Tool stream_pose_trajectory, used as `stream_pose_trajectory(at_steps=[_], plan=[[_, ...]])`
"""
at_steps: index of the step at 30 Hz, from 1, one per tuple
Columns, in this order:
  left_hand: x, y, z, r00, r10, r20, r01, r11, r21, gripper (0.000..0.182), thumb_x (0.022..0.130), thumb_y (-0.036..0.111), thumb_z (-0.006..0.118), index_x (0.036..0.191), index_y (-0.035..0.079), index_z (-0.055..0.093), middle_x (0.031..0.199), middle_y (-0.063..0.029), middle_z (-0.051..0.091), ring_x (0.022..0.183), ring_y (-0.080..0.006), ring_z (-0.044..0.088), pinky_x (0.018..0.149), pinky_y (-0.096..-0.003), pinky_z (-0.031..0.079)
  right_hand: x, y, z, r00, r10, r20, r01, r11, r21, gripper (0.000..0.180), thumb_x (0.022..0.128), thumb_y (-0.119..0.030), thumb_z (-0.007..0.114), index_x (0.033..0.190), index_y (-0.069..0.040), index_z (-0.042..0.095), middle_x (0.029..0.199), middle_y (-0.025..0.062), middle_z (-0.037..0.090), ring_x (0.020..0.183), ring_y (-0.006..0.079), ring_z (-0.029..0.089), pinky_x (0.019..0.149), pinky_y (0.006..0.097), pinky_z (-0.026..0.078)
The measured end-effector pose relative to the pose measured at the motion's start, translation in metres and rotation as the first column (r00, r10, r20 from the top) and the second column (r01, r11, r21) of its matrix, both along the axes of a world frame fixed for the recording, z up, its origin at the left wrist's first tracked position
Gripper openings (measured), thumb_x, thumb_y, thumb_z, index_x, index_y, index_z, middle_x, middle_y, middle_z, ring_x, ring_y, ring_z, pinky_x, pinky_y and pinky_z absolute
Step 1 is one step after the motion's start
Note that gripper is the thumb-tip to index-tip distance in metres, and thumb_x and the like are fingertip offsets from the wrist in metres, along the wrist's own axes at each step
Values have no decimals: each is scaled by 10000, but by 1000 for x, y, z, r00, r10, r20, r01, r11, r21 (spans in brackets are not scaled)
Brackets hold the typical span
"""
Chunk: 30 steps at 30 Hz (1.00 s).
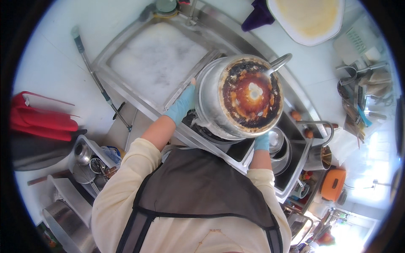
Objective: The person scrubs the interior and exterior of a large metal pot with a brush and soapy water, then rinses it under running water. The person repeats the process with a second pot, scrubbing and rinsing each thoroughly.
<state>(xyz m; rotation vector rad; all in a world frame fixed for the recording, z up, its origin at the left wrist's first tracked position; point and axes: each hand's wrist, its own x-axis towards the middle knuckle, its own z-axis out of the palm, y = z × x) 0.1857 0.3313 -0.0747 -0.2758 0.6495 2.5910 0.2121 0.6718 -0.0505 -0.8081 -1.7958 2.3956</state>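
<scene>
A large metal pot [208, 98] is tipped over the sink, its round scorched face [253, 95] crusted black and orange-brown and turned up towards me. My left hand [183, 102], in a light blue glove, grips the pot's left side. My right hand [262, 142], gloved alike, holds it at the lower right edge; the pot hides most of those fingers. A curved metal faucet [281, 61] ends right above the scorched face, where water seems to run onto it. White suds [158, 60] fill the left basin.
Metal bowls [278, 147] sit in the right basin. A second faucet [329, 129] arches near a metal container of sticks [321, 158]. Utensils [351, 91] hang at the far right. A white basin [310, 19] stands behind the sink. A pole [98, 82] leans at left.
</scene>
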Motion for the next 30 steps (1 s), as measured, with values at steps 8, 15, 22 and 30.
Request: stream_pose_trajectory(at_steps=[8, 15, 22, 30], plan=[[-3, -20, 11, 989, 98, -111, -115, 981, -155, 555, 963, 445, 383, 1349, 47, 391, 1326, -133, 463, 1187, -240, 465, 1011, -354, 376, -14, -11, -11, 999, 31, 24, -31, 999, -20, 569, 960, -486, 351, 1057, 5, 621, 989, 108, 645, 828, 187, 605, 768, 320, 495], [11, -16, 51, 996, 41, -75, -60, 957, -282, 602, 958, 475, 363, 1312, -9, 425, 1290, -136, 503, 1133, -215, 518, 1009, -341, 393, -18, -4, -15, 999, 26, 34, -25, 999, -35, 567, 958, -487, 357, 1056, 5, 621, 998, 111, 642, 833, 183, 602, 767, 319, 492], [17, -7, 38, 985, 117, -127, -142, 968, -207, 570, 943, 438, 446, 1316, 7, 422, 1282, -137, 504, 1139, -218, 508, 979, -339, 419, -23, 2, -17, 998, 36, 42, -34, 998, -61, 565, 956, -487, 363, 1056, 5, 622, 1006, 115, 639, 838, 179, 599, 767, 317, 490], [41, -30, -15, 903, -65, -425, -214, 789, -576, 446, 978, 285, 363, 1344, 30, 362, 1299, -95, 469, 1164, -201, 477, 999, -341, 402, -33, 2, -29, 995, 97, 29, -94, 989, -111, 563, 954, -487, 370, 1056, 5, 622, 1016, 119, 636, 844, 174, 596, 766, 316, 487]])
